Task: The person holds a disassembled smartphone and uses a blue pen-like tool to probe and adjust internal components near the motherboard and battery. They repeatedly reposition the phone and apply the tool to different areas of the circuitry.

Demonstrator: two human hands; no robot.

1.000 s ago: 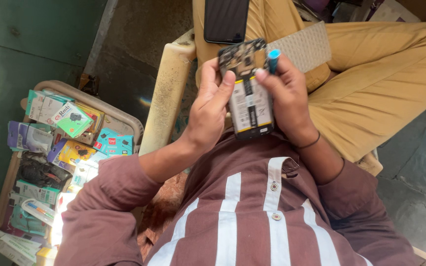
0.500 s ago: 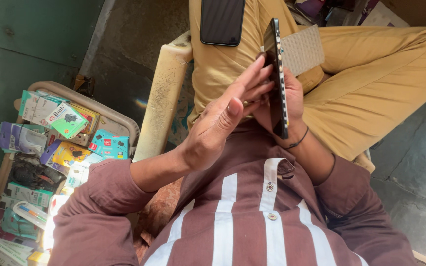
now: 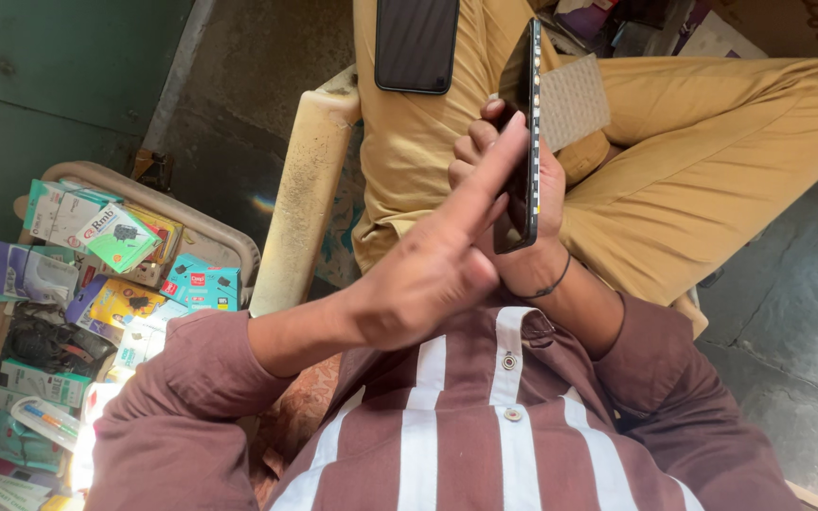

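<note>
There is only one view. The camera sits on the person's head and looks straight down, very near the body. The striped shirt (image 3: 466,426) fills the bottom edge and the lap in tan trousers (image 3: 712,161) fills the top. The chair arm (image 3: 305,189) runs up the middle, and a tray of packets (image 3: 97,274) lies on the floor at the left edge.

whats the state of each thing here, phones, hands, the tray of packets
held phone: upright on its edge, turned side-on to the camera
right hand: closed around the held phone from behind
left hand: fingers straight, fingertips against the phone's face
second phone: lying flat on the thigh, screen dark
perforated pad: resting on the lap beside the held phone
tray: full of small packets, piled loosely
</note>
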